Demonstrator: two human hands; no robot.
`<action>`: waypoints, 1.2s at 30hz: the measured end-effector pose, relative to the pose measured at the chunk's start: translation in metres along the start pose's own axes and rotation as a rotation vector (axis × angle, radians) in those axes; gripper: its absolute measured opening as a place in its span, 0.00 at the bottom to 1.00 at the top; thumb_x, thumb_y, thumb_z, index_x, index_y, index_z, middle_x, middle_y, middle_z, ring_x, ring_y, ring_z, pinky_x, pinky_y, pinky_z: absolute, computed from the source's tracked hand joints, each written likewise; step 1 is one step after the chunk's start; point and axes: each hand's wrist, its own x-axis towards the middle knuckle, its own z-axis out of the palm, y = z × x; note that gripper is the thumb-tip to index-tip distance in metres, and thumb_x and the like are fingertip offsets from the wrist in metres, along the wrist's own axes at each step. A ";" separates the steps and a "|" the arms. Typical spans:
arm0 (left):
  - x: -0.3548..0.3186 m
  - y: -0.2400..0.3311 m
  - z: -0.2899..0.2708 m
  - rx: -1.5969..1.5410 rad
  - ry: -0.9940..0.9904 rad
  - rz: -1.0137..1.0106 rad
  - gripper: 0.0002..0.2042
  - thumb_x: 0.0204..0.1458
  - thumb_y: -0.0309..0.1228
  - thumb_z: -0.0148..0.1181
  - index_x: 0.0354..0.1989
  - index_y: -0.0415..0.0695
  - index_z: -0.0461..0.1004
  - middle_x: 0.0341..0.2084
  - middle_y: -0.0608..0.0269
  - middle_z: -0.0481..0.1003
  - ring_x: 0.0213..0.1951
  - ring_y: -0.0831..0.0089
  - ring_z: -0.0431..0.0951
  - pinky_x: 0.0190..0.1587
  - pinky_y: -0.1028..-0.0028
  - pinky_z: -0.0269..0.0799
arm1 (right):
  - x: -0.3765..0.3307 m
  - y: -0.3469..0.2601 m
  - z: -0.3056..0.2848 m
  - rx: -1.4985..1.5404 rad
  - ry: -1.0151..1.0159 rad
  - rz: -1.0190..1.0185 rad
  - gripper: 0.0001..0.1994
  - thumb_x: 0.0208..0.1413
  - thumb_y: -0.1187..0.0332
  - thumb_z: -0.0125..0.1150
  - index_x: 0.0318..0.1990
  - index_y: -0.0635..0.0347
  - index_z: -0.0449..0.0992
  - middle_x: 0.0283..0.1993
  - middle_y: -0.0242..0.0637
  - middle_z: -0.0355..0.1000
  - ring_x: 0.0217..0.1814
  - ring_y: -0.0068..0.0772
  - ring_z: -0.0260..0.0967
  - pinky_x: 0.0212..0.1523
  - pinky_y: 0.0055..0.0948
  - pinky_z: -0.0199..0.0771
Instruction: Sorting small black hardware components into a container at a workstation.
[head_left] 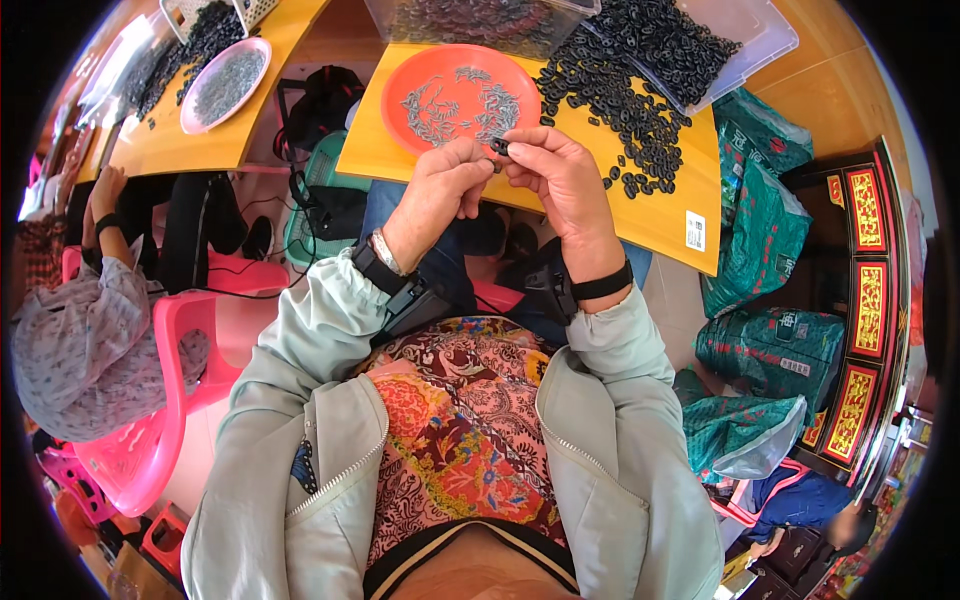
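Between the fingertips of my right hand [565, 185] is a small black oval plastic piece [499, 146], held just past the near rim of an orange-red plate [460, 60]. My left hand [440, 190] is close beside it, thumb and forefinger pinched together; whatever they grip is too small or hidden to name. Small grey metal pins [497, 108] lie scattered over the plate. To its right, a heap of black oval pieces [630, 120] like the one I hold spreads across the yellow table [690, 200].
Behind the plate stands a clear plastic bin [480, 25]; another clear bin [770, 45] lies tipped among the black pieces. Green woven bags [770, 350] crowd the floor at right. A person [90, 330] on a pink chair [190, 400] sits left, at another table [200, 150].
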 end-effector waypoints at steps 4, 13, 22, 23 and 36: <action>-0.001 0.002 0.002 -0.014 0.015 -0.027 0.06 0.54 0.29 0.49 0.26 0.44 0.67 0.15 0.73 0.65 0.16 0.83 0.65 0.19 0.84 0.57 | -0.003 -0.003 0.002 -0.217 -0.007 -0.141 0.07 0.51 0.73 0.59 0.37 0.64 0.76 0.29 0.31 0.73 0.29 0.16 0.67 0.32 0.16 0.67; -0.001 0.007 0.003 0.087 0.040 0.007 0.06 0.53 0.29 0.49 0.24 0.45 0.66 0.15 0.73 0.64 0.16 0.84 0.64 0.19 0.84 0.55 | -0.001 -0.001 0.003 -0.287 -0.041 -0.187 0.07 0.50 0.75 0.58 0.36 0.66 0.76 0.29 0.31 0.73 0.29 0.17 0.66 0.31 0.16 0.67; -0.002 0.007 0.003 0.048 0.050 0.007 0.07 0.54 0.31 0.48 0.24 0.45 0.65 0.15 0.72 0.64 0.16 0.84 0.64 0.18 0.84 0.55 | -0.004 -0.002 0.008 -0.281 -0.082 -0.184 0.08 0.48 0.78 0.60 0.38 0.66 0.74 0.32 0.32 0.74 0.33 0.18 0.70 0.35 0.16 0.71; -0.002 0.008 0.003 0.046 0.059 -0.006 0.07 0.54 0.31 0.47 0.25 0.45 0.66 0.15 0.72 0.64 0.16 0.84 0.64 0.18 0.84 0.55 | -0.004 0.000 0.009 -0.281 -0.083 -0.185 0.08 0.48 0.78 0.60 0.38 0.66 0.74 0.32 0.32 0.74 0.33 0.18 0.70 0.35 0.16 0.71; -0.005 0.015 0.001 0.153 -0.041 0.128 0.06 0.55 0.32 0.50 0.33 0.42 0.66 0.20 0.71 0.65 0.21 0.84 0.65 0.24 0.84 0.58 | -0.015 -0.007 0.012 -0.186 -0.134 -0.161 0.14 0.47 0.80 0.60 0.43 0.64 0.69 0.35 0.33 0.72 0.34 0.18 0.69 0.37 0.16 0.70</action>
